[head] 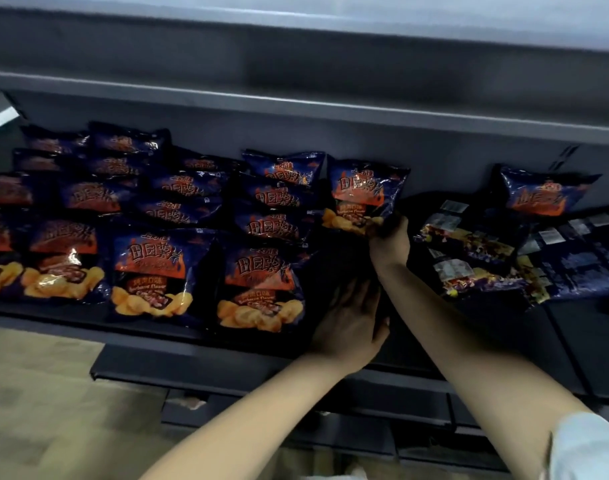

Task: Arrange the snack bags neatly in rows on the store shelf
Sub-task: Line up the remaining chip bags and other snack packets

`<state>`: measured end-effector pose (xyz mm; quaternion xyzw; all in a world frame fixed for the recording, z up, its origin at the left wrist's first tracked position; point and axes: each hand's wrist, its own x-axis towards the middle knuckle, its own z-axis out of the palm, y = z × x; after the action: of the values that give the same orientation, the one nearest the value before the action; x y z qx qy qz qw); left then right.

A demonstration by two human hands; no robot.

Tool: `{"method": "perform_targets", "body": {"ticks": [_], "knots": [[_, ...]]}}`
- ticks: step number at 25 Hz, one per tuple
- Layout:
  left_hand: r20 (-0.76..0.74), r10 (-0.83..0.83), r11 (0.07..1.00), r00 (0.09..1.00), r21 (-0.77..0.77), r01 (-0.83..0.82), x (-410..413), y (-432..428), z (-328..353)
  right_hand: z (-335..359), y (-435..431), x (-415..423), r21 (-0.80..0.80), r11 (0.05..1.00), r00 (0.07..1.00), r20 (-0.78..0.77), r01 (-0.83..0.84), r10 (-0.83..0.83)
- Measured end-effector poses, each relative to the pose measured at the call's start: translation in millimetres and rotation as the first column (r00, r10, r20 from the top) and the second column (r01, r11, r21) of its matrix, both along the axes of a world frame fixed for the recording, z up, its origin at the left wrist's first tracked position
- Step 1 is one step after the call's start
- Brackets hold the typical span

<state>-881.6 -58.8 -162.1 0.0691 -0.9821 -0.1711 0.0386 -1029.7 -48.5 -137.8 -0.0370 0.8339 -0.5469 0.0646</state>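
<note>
Shelf [504,334]: one dark shelf is seen, and all the bags are carried on it.
Rowed bags [150,271]: about sixteen are counted face up over the left half, in overlapping rows from the back edge to the front edge. The exact number is blurred by the overlap.
Held bag [365,192]: one is raised upright near the middle of the shelf, just right of the rows.
Lone bag [545,194]: one more is propped face up toward the back edge on the right.
Face-down bags [469,247]: at least two are laid back-up on the right half, with pale label patches showing.
Look of the bags: glossy dark blue foil is seen, crossed by an orange-red band with large characters. Yellow crisps are pictured at the bottom.
Right hand [389,240]: the fingers are curled round the Held bag's lower right corner, which is gripped.
Left hand [348,320]: the fingers are stretched out straight, palm down, over bare shelf near the front edge — nothing is held.
</note>
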Motion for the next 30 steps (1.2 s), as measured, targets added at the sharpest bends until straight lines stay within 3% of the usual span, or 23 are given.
{"method": "perform_targets", "body": {"ticks": [5,18,22,27,30], "knots": [[0.026,0.012,1.000,1.000,-0.002,-0.012,2.5,1.3,3.2,-16.3,9.2,12.2,-0.121,0.992,0.976,-0.216,-0.021,-0.006],[0.029,0.022,1.000,0.999,-0.004,-0.022,3.2,0.2,-6.8,-14.8,14.1,18.4,-0.071,0.994,0.990,-0.121,-0.080,0.071],[-0.009,0.015,0.999,1.000,0.033,-0.014,2.6,-0.8,-11.2,-14.9,32.8,37.4,-0.034,0.994,0.980,-0.175,-0.108,0.100],[0.029,-0.007,1.000,1.000,-0.005,0.007,-0.8,-4.2,-3.1,-9.2,60.0,63.1,0.168,0.964,0.904,-0.347,-0.204,0.252],[-0.057,-0.028,0.999,0.998,0.018,0.029,-0.3,-4.4,-2.0,-3.3,81.9,80.8,0.186,0.967,0.885,-0.401,-0.176,0.238]]}}
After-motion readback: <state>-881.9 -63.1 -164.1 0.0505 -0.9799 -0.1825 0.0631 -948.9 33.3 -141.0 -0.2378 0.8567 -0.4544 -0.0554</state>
